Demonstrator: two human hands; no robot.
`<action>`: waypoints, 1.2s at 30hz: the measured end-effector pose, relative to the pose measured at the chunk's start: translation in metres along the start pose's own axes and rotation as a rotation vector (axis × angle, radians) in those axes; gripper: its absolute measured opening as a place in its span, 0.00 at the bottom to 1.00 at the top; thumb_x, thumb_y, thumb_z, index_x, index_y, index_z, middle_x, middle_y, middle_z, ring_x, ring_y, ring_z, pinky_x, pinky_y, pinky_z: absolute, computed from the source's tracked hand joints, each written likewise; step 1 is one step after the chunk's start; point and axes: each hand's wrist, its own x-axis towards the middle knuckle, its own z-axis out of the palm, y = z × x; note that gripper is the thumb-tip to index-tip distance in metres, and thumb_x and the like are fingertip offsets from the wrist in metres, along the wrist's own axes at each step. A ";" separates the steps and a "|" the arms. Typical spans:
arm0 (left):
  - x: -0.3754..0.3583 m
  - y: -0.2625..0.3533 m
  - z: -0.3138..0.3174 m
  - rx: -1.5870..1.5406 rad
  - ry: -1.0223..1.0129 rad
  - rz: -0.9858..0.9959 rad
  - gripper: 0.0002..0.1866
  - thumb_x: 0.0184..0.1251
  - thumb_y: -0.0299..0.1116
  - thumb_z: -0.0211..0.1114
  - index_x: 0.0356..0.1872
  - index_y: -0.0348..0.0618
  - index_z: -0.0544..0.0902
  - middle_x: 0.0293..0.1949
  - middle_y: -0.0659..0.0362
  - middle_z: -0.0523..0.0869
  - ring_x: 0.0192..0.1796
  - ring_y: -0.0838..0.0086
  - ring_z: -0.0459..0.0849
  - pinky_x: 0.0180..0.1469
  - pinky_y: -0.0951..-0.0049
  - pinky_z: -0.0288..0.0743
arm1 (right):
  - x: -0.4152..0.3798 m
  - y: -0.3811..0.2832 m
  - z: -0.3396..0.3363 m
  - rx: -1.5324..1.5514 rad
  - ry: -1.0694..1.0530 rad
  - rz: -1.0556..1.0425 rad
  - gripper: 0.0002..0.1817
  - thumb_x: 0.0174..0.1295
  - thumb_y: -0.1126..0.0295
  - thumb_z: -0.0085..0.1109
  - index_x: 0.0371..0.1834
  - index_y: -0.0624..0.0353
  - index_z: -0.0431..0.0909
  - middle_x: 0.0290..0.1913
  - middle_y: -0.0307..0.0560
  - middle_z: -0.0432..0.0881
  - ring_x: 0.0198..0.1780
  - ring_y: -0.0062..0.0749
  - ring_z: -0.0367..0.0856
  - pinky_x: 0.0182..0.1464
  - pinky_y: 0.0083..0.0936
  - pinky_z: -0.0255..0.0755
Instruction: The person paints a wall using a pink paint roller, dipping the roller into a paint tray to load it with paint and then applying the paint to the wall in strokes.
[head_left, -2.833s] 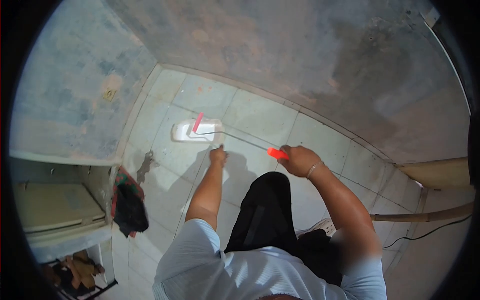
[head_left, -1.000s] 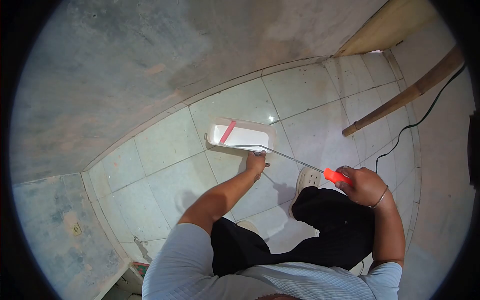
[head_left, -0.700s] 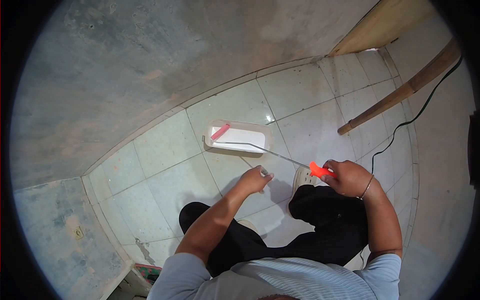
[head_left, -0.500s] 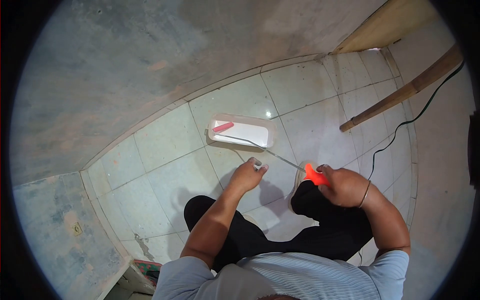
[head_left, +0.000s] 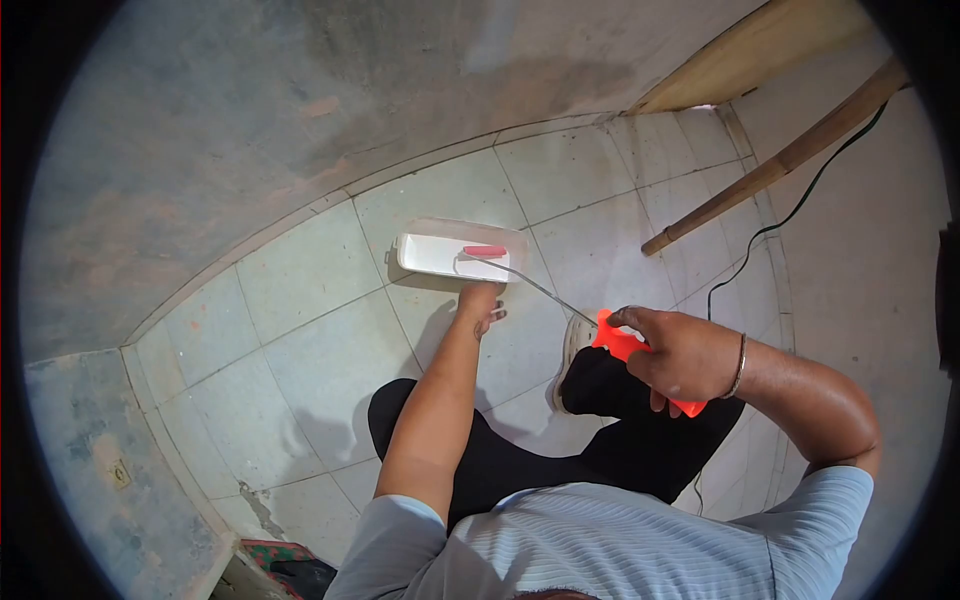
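Note:
My right hand [head_left: 690,355] is wrapped around the orange handle [head_left: 622,344] of a paint roller. A thin bent metal rod runs from it to a pink roller sleeve [head_left: 485,251], which lies in the white paint of a shallow paint tray [head_left: 515,238]. The tray rests on the floor tiles. My left hand [head_left: 482,303] is at the tray's near rim with its fingers bent, and part of it is hidden against the edge.
A grey, patchy wall [head_left: 240,150] rises behind the tray. To the right, a wooden pole [head_left: 770,175] slants down to the tiled floor [head_left: 330,310], with a dark cable [head_left: 760,232] beside it. My knees and shoes are close in front.
My left hand has moved forward to the tray's near rim. The roller sleeve has shifted from the tray's left end towards its middle, and the right hand has turned, showing more handle.

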 end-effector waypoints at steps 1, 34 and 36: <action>0.018 -0.006 -0.005 -0.003 -0.007 0.001 0.16 0.65 0.31 0.57 0.53 0.40 0.73 0.41 0.57 0.76 0.38 0.67 0.78 0.40 0.61 0.78 | -0.002 -0.006 -0.001 0.029 -0.020 0.016 0.30 0.61 0.73 0.45 0.68 0.70 0.57 0.28 0.53 0.82 0.25 0.35 0.84 0.29 0.30 0.79; 0.007 0.072 -0.024 0.028 0.186 0.470 0.21 0.61 0.27 0.54 0.57 0.36 0.74 0.45 0.53 0.82 0.41 0.68 0.83 0.32 0.70 0.73 | 0.034 -0.024 0.003 -0.181 0.294 -0.077 0.18 0.56 0.70 0.51 0.45 0.75 0.76 0.31 0.63 0.82 0.34 0.51 0.83 0.41 0.37 0.77; 0.004 0.072 -0.024 0.049 0.198 0.457 0.20 0.61 0.27 0.54 0.56 0.37 0.74 0.44 0.53 0.82 0.41 0.68 0.83 0.31 0.70 0.73 | 0.026 -0.017 0.007 -0.240 0.321 -0.132 0.24 0.57 0.72 0.50 0.58 0.71 0.71 0.25 0.56 0.81 0.24 0.36 0.83 0.32 0.32 0.77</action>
